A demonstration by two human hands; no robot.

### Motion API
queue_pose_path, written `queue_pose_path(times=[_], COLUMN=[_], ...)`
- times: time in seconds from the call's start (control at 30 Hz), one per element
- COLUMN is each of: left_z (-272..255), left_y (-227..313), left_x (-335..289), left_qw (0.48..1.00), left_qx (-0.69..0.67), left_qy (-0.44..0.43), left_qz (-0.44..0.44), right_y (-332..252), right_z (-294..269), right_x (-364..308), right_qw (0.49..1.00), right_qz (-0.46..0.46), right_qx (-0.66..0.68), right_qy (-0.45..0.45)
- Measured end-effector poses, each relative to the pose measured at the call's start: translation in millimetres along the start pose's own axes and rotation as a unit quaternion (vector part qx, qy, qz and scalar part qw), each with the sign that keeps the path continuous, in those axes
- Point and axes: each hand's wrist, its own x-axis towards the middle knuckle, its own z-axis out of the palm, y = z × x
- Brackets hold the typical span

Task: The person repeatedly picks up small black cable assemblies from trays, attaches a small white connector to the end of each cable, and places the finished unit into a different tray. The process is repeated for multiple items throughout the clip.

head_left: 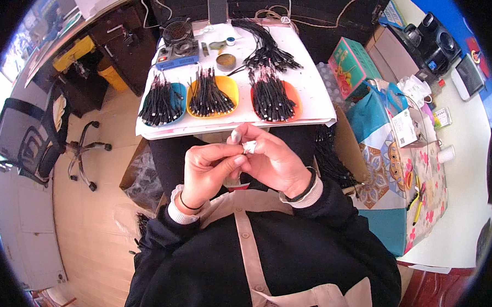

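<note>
My two hands meet in front of my chest, just off the near edge of the white table [230,132]. A small crumpled-looking white piece [249,147] shows at the fingertips, too small to name. My right hand [276,159] is closed, pinching it between thumb and fingers. My left hand [212,166] is closed too, thumb against forefinger, its tips touching the right fingers; what it pinches is hidden. Beyond them stand a blue tray [181,93], a yellow tray [235,90] and an orange tray [296,98], each heaped with short black cables [274,102].
Behind the trays are a small fan [178,31], a blue box [177,62], a round tin [226,61] and more black cables [264,44]. A phone-like dark slab [218,7] stands at the back. Right: a cardboard box [349,152] and yellow-handled pliers [418,205]. Left: an office chair [30,133].
</note>
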Motion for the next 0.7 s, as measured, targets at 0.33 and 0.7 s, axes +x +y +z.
queue_pose_path(times=[0.33, 0.7], left_z=[-8, -10], left_y=[-38, -43], left_x=[23, 25], left_qw=[0.979, 0.978], left_qx=[-0.168, -0.162], left_qy=[0.082, 0.092], left_qz=[-0.087, -0.089], right_y=[-99, -106], right_z=[-150, -156], right_x=[44, 48], right_qw=[0.496, 0.423], right_qz=[-0.147, -0.171], right_qx=[-0.768, -0.801], right_qy=[0.377, 0.387])
